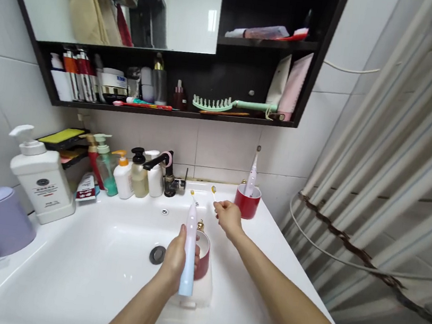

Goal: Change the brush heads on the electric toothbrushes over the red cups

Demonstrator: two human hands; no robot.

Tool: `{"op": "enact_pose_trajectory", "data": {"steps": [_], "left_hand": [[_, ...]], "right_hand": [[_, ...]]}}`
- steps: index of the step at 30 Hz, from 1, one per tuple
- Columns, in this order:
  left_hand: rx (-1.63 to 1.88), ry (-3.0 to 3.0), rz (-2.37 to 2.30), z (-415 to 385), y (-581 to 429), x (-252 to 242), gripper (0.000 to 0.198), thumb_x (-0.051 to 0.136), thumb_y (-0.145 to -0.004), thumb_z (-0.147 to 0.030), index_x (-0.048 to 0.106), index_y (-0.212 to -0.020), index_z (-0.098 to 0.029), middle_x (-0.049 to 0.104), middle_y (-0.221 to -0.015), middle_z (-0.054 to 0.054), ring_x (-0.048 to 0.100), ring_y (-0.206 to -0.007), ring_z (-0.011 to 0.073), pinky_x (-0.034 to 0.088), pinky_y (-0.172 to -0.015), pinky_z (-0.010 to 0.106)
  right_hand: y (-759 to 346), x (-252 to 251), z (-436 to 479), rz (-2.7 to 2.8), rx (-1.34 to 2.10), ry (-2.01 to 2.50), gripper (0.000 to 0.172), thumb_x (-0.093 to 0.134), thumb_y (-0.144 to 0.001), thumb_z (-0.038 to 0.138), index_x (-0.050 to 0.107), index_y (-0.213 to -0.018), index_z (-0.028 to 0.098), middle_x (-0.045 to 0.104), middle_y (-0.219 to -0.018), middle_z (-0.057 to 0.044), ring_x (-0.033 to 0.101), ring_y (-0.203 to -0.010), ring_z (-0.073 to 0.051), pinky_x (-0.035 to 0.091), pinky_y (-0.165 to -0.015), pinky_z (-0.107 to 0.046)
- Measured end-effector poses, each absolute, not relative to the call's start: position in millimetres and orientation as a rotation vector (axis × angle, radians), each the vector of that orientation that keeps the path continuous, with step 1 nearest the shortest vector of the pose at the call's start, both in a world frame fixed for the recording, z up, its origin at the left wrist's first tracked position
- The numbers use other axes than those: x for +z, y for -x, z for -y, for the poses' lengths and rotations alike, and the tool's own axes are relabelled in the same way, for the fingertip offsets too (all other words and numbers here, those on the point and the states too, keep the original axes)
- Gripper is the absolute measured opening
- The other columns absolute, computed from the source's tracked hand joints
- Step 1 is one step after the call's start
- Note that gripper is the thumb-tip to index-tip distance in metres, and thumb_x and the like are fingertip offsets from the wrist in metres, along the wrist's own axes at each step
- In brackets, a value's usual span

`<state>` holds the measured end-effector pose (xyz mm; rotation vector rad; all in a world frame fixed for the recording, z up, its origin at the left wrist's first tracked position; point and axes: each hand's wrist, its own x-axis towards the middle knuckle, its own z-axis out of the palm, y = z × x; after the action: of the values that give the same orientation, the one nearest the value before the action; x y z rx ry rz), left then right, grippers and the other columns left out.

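My left hand is closed around the handle of an electric toothbrush, pink fading to pale blue. It stands nearly upright over the sink, and its small brush head has yellowish bristles. My right hand pinches the thin white stem of a toothbrush head with yellow bristles, a little to the right of the toothbrush. Just behind my left fingers is a red cup with a white inside, partly hidden. Whether those fingers touch the cup, I cannot tell.
A second red cup holds another electric toothbrush. The white sink has a black faucet. Several pump bottles line its left side. Above hangs a dark shelf cabinet; a folding curtain is at right.
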<state>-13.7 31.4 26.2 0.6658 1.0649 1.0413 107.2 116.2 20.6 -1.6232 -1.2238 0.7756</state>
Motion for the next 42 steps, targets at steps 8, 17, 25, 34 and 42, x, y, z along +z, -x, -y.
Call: {"op": "enact_pose_trajectory", "data": {"steps": [8, 17, 25, 34, 42], "left_hand": [[1.034, -0.624, -1.053, -36.7, 12.6, 21.2, 0.045, 0.029, -0.061, -0.057, 0.043, -0.072, -0.016, 0.042, -0.041, -0.005, 0.037, -0.033, 0.0067, 0.028, -0.038, 0.021], [1.063, -0.697, -0.95, -37.6, 15.3, 20.3, 0.051, 0.027, -0.059, -0.06, 0.045, -0.069, -0.014, 0.043, -0.044, -0.002, 0.038, -0.034, 0.0072, 0.027, -0.037, 0.02], [1.072, -0.789, -0.917, -34.9, 11.6, 11.8, 0.049, 0.026, -0.061, -0.059, 0.044, -0.07, -0.014, 0.043, -0.045, -0.002, 0.037, -0.034, 0.0072, 0.026, -0.036, 0.02], [0.901, -0.981, -0.934, -7.4, 4.8, 18.7, 0.049, 0.022, -0.063, -0.058, 0.043, -0.071, -0.014, 0.043, -0.044, -0.002, 0.037, -0.033, 0.0069, 0.026, -0.035, 0.02], [0.781, -1.085, -0.919, 12.4, -10.5, 6.5, 0.046, 0.026, -0.062, -0.057, 0.041, -0.07, -0.014, 0.043, -0.043, -0.003, 0.037, -0.032, 0.0061, 0.026, -0.035, 0.02]], "right_hand": [[-76.0, 9.6, -191.1, 1.485, 0.572, 2.071, 0.024, 0.039, -0.074, 0.025, 0.044, -0.095, 0.015, 0.048, -0.096, -0.005, 0.048, -0.082, -0.014, 0.04, -0.069, -0.032], [-57.5, 10.1, -203.3, 1.776, 0.445, 2.08, 0.025, 0.038, -0.074, 0.026, 0.044, -0.095, 0.015, 0.047, -0.098, -0.005, 0.047, -0.084, -0.014, 0.039, -0.071, -0.034], [-40.7, 17.5, -192.0, 1.73, 0.634, 1.899, 0.026, 0.04, -0.073, 0.025, 0.044, -0.095, 0.012, 0.047, -0.096, -0.007, 0.048, -0.082, -0.014, 0.04, -0.069, -0.033], [-117.2, 55.3, -79.8, 1.34, 0.956, 1.464, 0.02, 0.036, -0.072, 0.031, 0.047, -0.069, 0.015, 0.052, -0.059, -0.001, 0.049, -0.049, -0.007, 0.041, -0.047, -0.02], [-141.7, 56.4, -34.4, 0.873, 1.401, 0.945, 0.016, 0.051, -0.064, 0.028, 0.04, -0.059, 0.016, 0.047, -0.051, 0.004, 0.042, -0.04, -0.003, 0.038, -0.039, -0.014]]}}
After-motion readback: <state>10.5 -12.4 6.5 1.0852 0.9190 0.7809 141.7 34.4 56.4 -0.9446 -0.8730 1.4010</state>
